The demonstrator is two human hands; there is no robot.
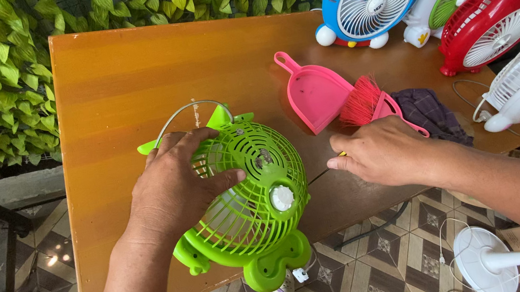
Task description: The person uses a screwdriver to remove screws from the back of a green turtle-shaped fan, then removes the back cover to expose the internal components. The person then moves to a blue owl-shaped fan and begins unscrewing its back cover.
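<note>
Head view: left hand (pixel 175 189) lay spread on the green frog-shaped fan (pixel 248 198) near the wooden table (pixel 115 93) edge at 6 o'clock.
Right hand (pixel 382 153), fingers pressed together, pinched something small and yellow, unclear, at 3 o'clock; the overhanging fan looked liable to tip floorward.

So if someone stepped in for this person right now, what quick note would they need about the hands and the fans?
Left hand: flat on the green fan, steadying its grille on the wooden table; not a closed grip.
Right hand: down on the table beside the fan, fingers closed on something small and yellow, too hidden to name.
Nearby: pink dustpan and pink brush behind the right hand, dark cloth, more fans at the far right edge.
Done: green fan looks whole, its grille on.
Left: cannot tell from this view.
</note>
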